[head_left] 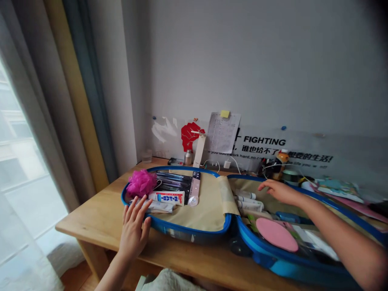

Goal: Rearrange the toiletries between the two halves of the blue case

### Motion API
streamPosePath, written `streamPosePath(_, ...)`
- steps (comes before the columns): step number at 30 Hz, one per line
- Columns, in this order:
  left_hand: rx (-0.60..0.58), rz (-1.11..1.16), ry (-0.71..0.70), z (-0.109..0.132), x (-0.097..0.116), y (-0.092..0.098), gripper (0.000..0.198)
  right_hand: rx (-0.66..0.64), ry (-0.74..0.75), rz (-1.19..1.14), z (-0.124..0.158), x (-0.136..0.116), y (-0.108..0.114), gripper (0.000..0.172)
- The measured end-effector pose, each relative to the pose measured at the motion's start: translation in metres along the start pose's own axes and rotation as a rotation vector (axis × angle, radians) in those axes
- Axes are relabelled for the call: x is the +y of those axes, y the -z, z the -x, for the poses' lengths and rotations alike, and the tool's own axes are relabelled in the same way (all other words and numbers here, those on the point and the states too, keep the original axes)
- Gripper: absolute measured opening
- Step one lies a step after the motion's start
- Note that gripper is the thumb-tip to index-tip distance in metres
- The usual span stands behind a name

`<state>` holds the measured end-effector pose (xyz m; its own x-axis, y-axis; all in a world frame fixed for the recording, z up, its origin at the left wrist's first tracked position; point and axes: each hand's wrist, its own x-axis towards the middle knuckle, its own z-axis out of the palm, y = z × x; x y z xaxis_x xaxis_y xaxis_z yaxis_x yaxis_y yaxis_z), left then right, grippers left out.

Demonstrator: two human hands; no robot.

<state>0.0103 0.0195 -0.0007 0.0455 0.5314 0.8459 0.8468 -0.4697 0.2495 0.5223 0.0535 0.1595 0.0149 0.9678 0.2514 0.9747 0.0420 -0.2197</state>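
Note:
A blue-rimmed suitcase (209, 221) lies opened flat, its two halves side by side with beige lining. My left hand (136, 224), fingers spread, is at the near left rim of the left half, its fingertips by a white tube (160, 207). Just beyond are a pink bath puff (142, 182), a toothpaste tube (169, 197) and a pack of dark slim items (174, 182). Over the right half hovers my right hand (277, 191), fingers loosely stretched to the left and nothing visible in them. White tubes (250, 203) and a pink oval item (277, 234) lie below it.
The suitcase rests on a wooden table (93, 214). Along the wall stand a small metal bottle (188, 157), a white strip-like stand (199, 150), chargers with cables (227, 163) and an orange bottle (281, 159). Curtains (69, 101) hang at left.

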Motion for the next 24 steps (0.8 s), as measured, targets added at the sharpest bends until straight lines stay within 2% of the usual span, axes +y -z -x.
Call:
streamPosePath(4, -0.007, -0.003, -0.001, 0.001, 0.000, 0.000, 0.047, -0.220, -0.071, -0.102, 0.015, 0.002, 0.014, 0.025)
streamPosePath(7, -0.016, -0.004, -0.009, 0.002, 0.000, 0.000, 0.047, -0.325, -0.114, -0.155, 0.031, 0.003, 0.023, 0.020)
streamPosePath(14, -0.002, 0.000, -0.002, 0.002, -0.003, -0.001, 0.049, -0.360, -0.196, -0.164, 0.054, 0.014, 0.025, 0.020)
streamPosePath(17, -0.001, -0.003, -0.004, 0.002, -0.002, -0.001, 0.050, -0.424, -0.181, -0.204, 0.062, 0.014, 0.025, 0.025)
streamPosePath(21, -0.001, 0.002, -0.001, 0.001, -0.001, -0.001, 0.050, -0.514, -0.170, -0.232, 0.076, 0.007, 0.020, 0.044)
streamPosePath(24, 0.005, 0.009, 0.005, 0.001, -0.001, 0.000, 0.049, -0.501, -0.175, -0.131, 0.084, 0.000, 0.012, 0.052)
